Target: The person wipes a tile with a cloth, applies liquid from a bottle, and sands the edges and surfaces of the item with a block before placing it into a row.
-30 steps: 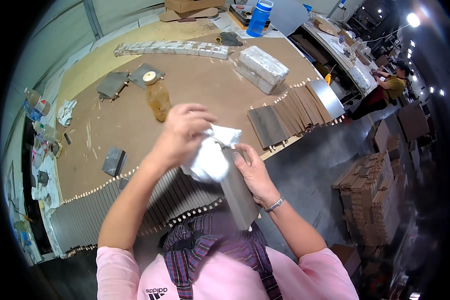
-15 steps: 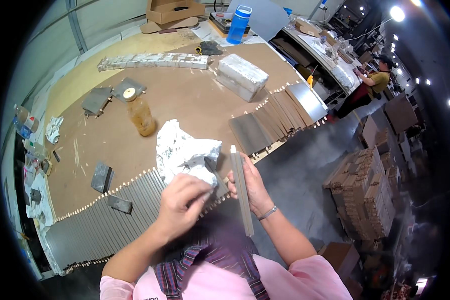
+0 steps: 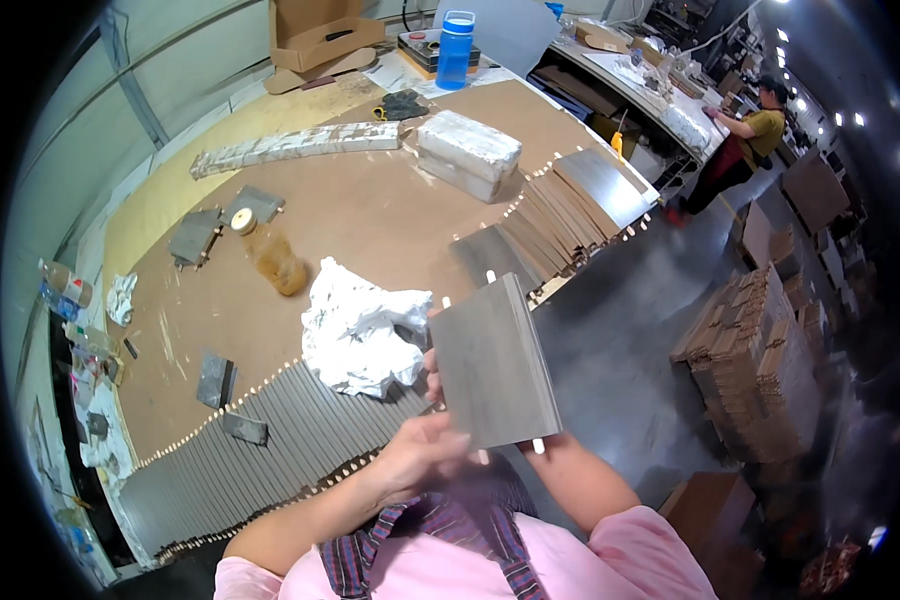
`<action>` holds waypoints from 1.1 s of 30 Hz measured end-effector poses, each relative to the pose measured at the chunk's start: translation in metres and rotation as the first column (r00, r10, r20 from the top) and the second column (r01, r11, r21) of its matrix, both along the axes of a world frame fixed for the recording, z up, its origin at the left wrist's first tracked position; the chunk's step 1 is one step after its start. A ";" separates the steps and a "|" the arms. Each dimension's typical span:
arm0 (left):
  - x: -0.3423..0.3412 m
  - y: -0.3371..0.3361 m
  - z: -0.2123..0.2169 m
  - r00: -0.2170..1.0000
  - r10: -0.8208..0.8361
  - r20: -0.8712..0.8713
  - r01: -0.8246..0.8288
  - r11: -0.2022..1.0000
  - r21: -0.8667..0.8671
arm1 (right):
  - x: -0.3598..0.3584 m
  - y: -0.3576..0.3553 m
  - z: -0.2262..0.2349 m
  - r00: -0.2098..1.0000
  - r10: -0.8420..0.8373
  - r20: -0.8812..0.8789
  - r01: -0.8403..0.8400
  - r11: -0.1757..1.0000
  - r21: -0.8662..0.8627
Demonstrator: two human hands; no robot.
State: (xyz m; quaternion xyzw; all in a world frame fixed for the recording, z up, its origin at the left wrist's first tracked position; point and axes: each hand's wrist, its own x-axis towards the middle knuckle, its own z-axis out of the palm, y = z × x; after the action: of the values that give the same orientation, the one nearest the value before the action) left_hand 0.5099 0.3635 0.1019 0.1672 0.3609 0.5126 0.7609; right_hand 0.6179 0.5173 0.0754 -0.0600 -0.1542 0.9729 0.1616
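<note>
A flat grey board (image 3: 495, 365) with pale wooden pegs in two opposite edges is held tilted up in front of me. Behind it, my right hand (image 3: 432, 378) grips the board; only some fingertips show at its left edge, and the palm is hidden. My left hand (image 3: 422, 452) is closed at the board's lower left corner, its fingertips slightly blurred. A crumpled white cloth (image 3: 360, 325) lies on the table just beyond my hands. Under the cloth's near side runs a long row of similar grey pegged boards (image 3: 290, 440), standing packed on edge.
Another row of boards (image 3: 560, 215) leans along the table's right edge. On the brown tabletop (image 3: 370, 220) are a jar of amber liquid (image 3: 270, 258), a white-wrapped block (image 3: 468, 153), and a dark sanding block (image 3: 245, 428). Stacked cardboard (image 3: 745, 360) stands at right; a co-worker (image 3: 745, 140) is beyond.
The board in my right hand has turned from edge-on to showing its broad face. My left hand has moved down and right, off the cloth, to the board's lower corner.
</note>
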 end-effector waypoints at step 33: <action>-0.013 0.244 -0.103 0.607 0.129 -0.784 -0.373 0.918 -0.138 | 0.038 0.144 -0.108 0.517 -0.594 0.617 0.235 0.791 0.565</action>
State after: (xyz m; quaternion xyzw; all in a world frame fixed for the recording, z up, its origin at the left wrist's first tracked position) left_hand 0.4966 0.6071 -0.0012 0.2015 0.7368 0.4387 0.4733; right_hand 0.6558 0.6618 -0.0326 -0.4690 -0.3893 0.7244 0.3221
